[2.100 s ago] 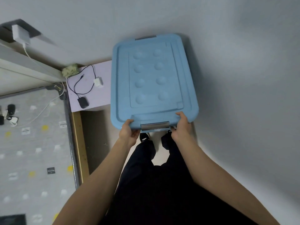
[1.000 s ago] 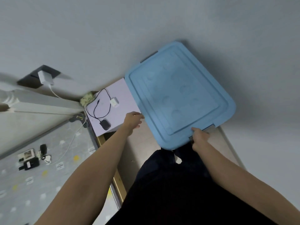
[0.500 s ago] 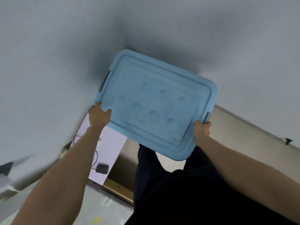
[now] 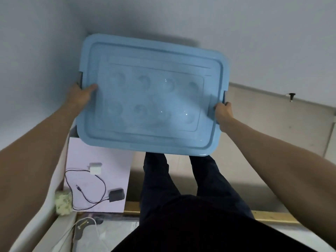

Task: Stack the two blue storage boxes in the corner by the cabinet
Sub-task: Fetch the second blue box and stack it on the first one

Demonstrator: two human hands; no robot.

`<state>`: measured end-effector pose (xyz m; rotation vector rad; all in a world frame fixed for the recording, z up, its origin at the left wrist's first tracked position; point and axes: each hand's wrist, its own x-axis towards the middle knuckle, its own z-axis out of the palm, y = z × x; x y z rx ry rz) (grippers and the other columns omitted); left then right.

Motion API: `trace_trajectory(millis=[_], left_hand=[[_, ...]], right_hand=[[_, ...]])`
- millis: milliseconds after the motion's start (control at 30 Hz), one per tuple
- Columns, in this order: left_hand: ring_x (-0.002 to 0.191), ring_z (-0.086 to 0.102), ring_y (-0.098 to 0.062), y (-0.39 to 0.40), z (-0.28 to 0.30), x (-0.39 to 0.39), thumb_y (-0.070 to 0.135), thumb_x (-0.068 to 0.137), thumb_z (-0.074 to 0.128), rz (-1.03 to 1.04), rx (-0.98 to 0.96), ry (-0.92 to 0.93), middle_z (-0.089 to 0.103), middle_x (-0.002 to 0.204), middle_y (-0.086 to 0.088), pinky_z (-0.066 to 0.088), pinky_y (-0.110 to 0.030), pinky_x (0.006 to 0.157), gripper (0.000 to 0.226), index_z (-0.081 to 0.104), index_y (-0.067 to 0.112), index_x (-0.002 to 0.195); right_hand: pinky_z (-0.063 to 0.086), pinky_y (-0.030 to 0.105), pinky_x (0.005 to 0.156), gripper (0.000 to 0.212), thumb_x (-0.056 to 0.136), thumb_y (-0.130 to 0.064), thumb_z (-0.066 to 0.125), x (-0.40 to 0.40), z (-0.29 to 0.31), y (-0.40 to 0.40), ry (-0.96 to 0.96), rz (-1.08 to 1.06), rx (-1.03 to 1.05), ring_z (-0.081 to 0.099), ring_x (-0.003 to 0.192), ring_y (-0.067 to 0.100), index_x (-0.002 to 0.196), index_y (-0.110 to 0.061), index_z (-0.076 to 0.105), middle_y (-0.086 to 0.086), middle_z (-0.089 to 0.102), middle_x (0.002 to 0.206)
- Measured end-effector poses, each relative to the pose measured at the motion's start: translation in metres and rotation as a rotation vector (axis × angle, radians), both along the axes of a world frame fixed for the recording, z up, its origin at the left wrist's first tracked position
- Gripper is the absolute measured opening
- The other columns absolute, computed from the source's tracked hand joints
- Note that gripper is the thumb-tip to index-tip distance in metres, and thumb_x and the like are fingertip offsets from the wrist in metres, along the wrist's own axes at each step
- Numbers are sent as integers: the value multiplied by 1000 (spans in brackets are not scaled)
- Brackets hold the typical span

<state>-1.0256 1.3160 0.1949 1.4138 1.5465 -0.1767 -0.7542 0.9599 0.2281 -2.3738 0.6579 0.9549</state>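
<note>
The left hand [image 4: 80, 93] and right hand [image 4: 222, 112] are gripping the blue storage box [image 4: 151, 99] at its short ends by the latch handles, up against the corner walls — bulky, stiff and smooth-lidded, probably light.

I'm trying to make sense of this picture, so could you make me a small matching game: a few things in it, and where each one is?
Things:
1. left hand
2. right hand
3. black adapter
4. blue box

Places:
A. lying on the pale cabinet top
B. held up near the wall corner
C. gripping the box's right end
D. gripping the box's left end

Pairs: 1-D, 2-C, 3-A, 4-B
</note>
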Motion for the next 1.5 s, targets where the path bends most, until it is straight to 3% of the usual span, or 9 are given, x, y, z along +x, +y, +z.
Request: trace_trajectory(millis=[167,333,467,633,800,1067,1200,1400,1500], left_hand=[[113,67,-21,7,-9,-9,38,80,78,202,-167,-85,67,128,-2,53,-36,90,66,60,8,136],[84,68,-15,-10,19,-9,29,79,76,318,-173,-80,70,114,0,54,-29,68,41,68,14,117],[71,65,-14,-34,48,-26,24,79,78,390,-134,-75,71,96,-2,51,-27,56,40,66,9,115],[87,70,-26,-67,86,-57,29,70,83,531,-76,-67,72,108,-10,58,-36,75,63,64,0,123],[101,71,-31,-101,126,-80,39,46,88,662,-23,-123,72,116,-13,57,-48,93,87,65,1,121],[91,68,-28,-184,191,-108,30,63,92,890,44,-138,70,102,-8,57,-38,83,63,65,0,113],[76,66,-22,-221,199,-123,23,68,91,1045,74,-184,67,88,-4,55,-32,64,56,61,3,111],[94,72,-33,-242,185,-159,28,45,97,1253,46,-245,72,111,-13,60,-50,86,88,60,-3,119],[97,72,-35,-236,179,-160,23,57,96,1290,31,-257,71,111,-15,59,-52,87,74,62,-4,116]], right_hand=[[41,33,66,22,94,-18,44,3,-11,-5,-4,-79,37,50,94,28,116,-19,45,10,52,115],[44,36,78,41,92,-17,49,14,-6,-8,-40,-119,85,53,96,28,132,-12,54,12,57,119],[47,36,81,45,92,-19,50,22,12,-5,-53,-102,140,55,98,28,136,-10,54,12,61,122],[38,27,60,46,93,-19,54,30,37,0,-23,-36,207,51,93,25,137,-10,54,7,55,110],[45,36,86,50,89,-23,57,41,70,6,-77,113,266,51,101,28,135,-8,48,7,55,120],[42,35,80,46,91,-23,58,56,130,41,-135,466,369,56,97,31,133,-6,56,13,60,113],[43,33,78,41,89,-22,57,54,146,73,-156,642,426,56,92,28,125,-4,61,14,63,109],[43,34,80,36,88,-23,57,34,156,131,-194,947,419,61,99,32,119,-6,61,11,60,103],[49,39,87,44,84,-28,59,27,156,165,-212,1038,374,62,103,36,122,-5,59,17,65,116]])
